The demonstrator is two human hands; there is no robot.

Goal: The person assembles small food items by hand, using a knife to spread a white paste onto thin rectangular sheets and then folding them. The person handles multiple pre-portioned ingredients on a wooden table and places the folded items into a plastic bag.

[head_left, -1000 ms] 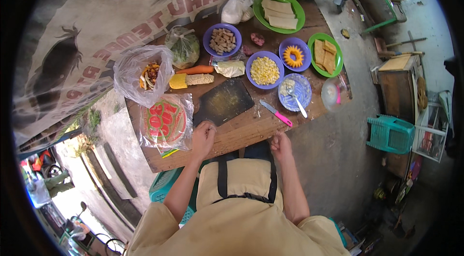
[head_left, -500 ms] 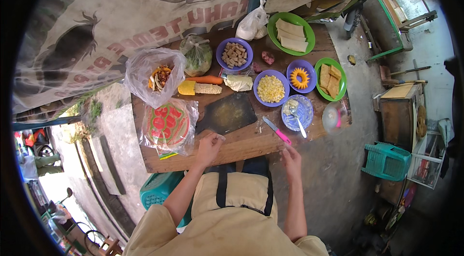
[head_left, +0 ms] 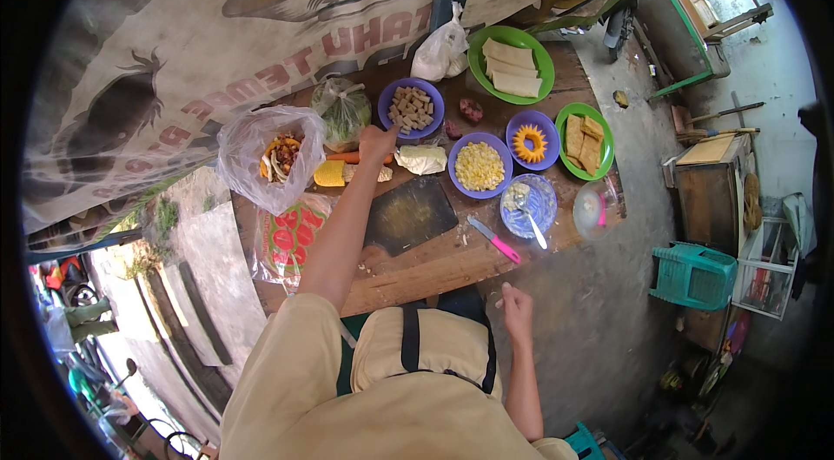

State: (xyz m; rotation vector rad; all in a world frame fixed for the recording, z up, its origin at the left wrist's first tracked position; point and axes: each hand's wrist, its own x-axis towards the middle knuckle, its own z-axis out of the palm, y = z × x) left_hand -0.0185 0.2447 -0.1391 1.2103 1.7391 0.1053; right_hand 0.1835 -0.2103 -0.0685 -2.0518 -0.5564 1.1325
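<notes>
My left hand (head_left: 377,144) reaches across the table to the near-left rim of a purple bowl (head_left: 384,100) of short, pale brown cut pieces (head_left: 412,109). Its fingertips are partly hidden, so their grip is unclear. Beneath that hand and wrist lie a carrot (head_left: 346,158) and a partly stripped corn cob (head_left: 329,173). In front of the table's near edge, my right hand (head_left: 518,312) hangs with curled fingers; what they hold, if anything, is hidden. Nearest to it is a pink-handled knife (head_left: 495,240). A dark cutting board (head_left: 411,215) lies right of my left forearm.
Purple bowls hold corn kernels (head_left: 479,166) and a scalloped orange ring (head_left: 529,144). A smeared bowl (head_left: 539,199) has a spoon. Green plates carry pale sheets (head_left: 511,66) and fried brown pieces (head_left: 584,144). Plastic bags (head_left: 269,156) stand left; a wrapped round stack (head_left: 294,238) lies nearer.
My left hand has moved from the table's near edge forward to the purple bowl of cut pieces. My right hand has dropped slightly back from the table edge, fingers more curled.
</notes>
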